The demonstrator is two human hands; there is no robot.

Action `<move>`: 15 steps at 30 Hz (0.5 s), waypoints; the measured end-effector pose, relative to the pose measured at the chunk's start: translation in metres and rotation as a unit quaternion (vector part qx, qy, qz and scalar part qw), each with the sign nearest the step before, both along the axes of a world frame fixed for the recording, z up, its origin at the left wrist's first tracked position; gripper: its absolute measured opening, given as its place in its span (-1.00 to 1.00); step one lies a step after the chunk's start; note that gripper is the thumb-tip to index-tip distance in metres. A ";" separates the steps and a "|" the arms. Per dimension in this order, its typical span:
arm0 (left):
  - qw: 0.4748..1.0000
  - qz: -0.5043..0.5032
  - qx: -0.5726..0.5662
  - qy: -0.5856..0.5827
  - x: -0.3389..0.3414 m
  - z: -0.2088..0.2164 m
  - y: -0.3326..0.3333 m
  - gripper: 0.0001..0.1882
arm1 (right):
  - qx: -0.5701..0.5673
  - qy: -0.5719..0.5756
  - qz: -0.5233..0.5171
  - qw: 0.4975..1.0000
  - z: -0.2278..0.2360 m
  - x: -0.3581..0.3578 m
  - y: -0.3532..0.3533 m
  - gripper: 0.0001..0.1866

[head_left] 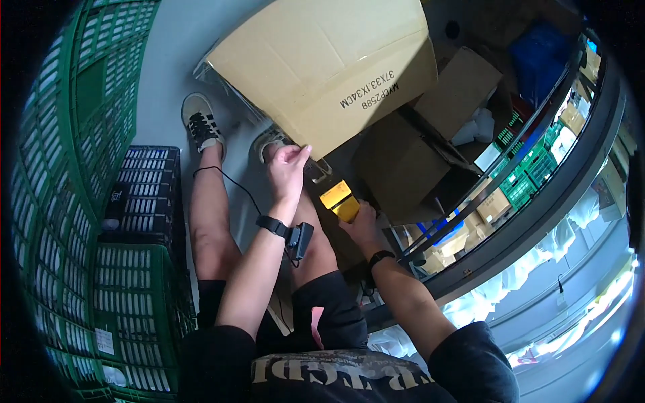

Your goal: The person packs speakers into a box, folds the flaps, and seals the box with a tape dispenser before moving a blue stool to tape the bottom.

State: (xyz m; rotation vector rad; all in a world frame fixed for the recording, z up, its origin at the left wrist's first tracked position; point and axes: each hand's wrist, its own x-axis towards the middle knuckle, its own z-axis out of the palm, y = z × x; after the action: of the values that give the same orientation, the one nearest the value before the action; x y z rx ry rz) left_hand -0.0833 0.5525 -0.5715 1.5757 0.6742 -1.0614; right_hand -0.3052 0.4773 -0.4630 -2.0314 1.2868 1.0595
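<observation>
A large brown cardboard box [322, 74] with printed markings fills the upper middle, one corner pointing down toward me. My left hand [287, 173] is at that corner, thumb and fingers pinched together. Whatever lies between those fingertips is too small to make out. Lower and to the right, my right hand [363, 225] grips a yellow block-like thing [337, 195] with a dark band across it; its exact kind does not show. A shiny clear piece [321, 172] lies between the box corner and the yellow thing.
Tall green slatted crates [101, 74] stand along the left, with a black crate [144, 195] beside my legs. Open cardboard boxes [403, 164] crowd the right. A curved-looking dark metal rail [517, 252] runs past my right arm. A cable [232, 180] crosses my legs.
</observation>
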 end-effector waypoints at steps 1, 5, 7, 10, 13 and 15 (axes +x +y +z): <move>1.000 -0.001 0.000 0.003 -0.001 -0.001 0.000 -0.81 | -0.002 0.003 -0.001 1.000 0.000 -0.001 0.001 -0.16; 0.999 -0.014 -0.032 0.013 -0.003 -0.004 0.007 -0.80 | 0.007 0.007 -0.021 1.000 -0.006 0.001 -0.002 -0.17; 0.998 -0.061 -0.033 0.008 -0.008 -0.010 0.009 -0.73 | 0.005 -0.003 -0.019 1.000 -0.017 0.001 -0.002 -0.19; 0.996 -0.082 -0.047 0.008 -0.017 -0.020 0.004 -0.72 | 0.005 -0.019 -0.017 1.000 -0.038 0.003 -0.004 -0.22; 0.995 -0.079 -0.062 0.014 -0.034 -0.029 0.014 -0.76 | -0.005 -0.015 -0.017 1.000 -0.051 0.013 -0.007 -0.23; 0.988 -0.129 -0.057 -0.055 -0.041 -0.039 0.024 -0.66 | -0.004 -0.019 -0.014 1.000 -0.045 0.017 -0.002 -0.23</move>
State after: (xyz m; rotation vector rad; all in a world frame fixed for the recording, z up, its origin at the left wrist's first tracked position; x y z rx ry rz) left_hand -0.1240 0.5765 -0.6108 1.6373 0.3334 -1.1707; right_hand -0.2880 0.4755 -0.5082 -2.0245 1.2968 0.9996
